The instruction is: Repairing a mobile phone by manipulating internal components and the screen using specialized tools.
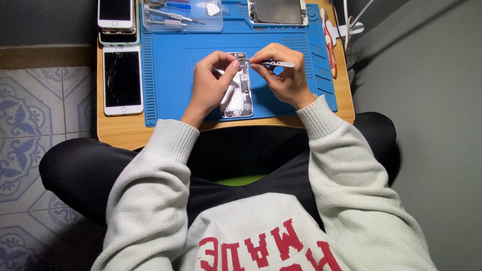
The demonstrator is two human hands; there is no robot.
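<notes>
My right hand (286, 80) has its grip closed on a pair of metal tweezers (273, 63), pinched between thumb and forefinger, and the tip of the tweezers points left to the upper end of the opened phone (240, 93). My left hand (211, 83) is half curled, with the thumb and forefinger pressing on the left upper edge of the same phone; it holds the phone steady but does not lift it. The phone lies without its screen, so I see the metal shields and the inner parts, and it rests near the front middle of the blue repair mat (170, 85).

The mat covers most of the small wooden bench (118, 131). At the far edge of the mat stands a clear plastic tray (183, 17) with screwdrivers and small tools in it, and just beside it on the right lies a detached phone screen (277, 11). Along the right side of the mat lies a red-handled tool (329, 42). On the bare wood at the left lies a white phone with cracked glass (122, 80), and beyond it a stack of other phones (117, 20). Under the bench I see my crossed legs in black trousers (80, 175).
</notes>
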